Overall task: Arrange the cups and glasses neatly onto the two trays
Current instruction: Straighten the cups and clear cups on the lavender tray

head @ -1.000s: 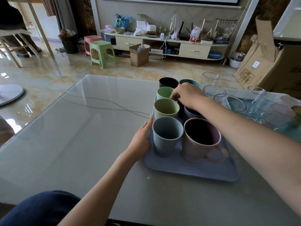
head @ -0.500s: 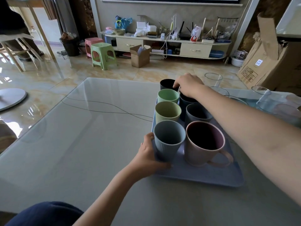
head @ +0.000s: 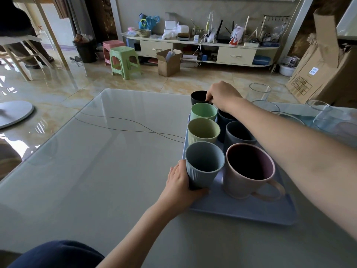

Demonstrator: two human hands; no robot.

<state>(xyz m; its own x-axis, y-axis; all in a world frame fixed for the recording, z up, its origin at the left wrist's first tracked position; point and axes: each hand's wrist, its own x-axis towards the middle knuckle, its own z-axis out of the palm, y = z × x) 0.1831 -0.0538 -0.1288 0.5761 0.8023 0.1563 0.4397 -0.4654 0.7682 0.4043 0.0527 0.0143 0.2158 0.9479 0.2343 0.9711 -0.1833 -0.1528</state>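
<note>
A blue tray (head: 251,213) on the glass table holds several cups in two rows. My left hand (head: 180,185) grips the base of the ribbed blue-grey cup (head: 203,164) at the tray's near left. Beside it stands a large pink mug (head: 249,171). Behind them are a yellow-green cup (head: 202,130), a light green cup (head: 202,111) and two dark blue cups (head: 238,134). My right hand (head: 222,94) pinches the rim of the black cup (head: 199,96) at the far end. Several clear glasses (head: 258,92) stand to the right, partly hidden by my right arm.
A thin dark cable (head: 123,125) lies across the glass table (head: 96,171) left of the tray. Beyond the table's far edge are a green stool (head: 124,61), a small cardboard box (head: 168,61) and large cartons (head: 324,70) at the right.
My left hand moved from the tray's left edge onto the blue-grey cup and closed round its base. My right hand shifted from the light green cup farther back to the black cup.
</note>
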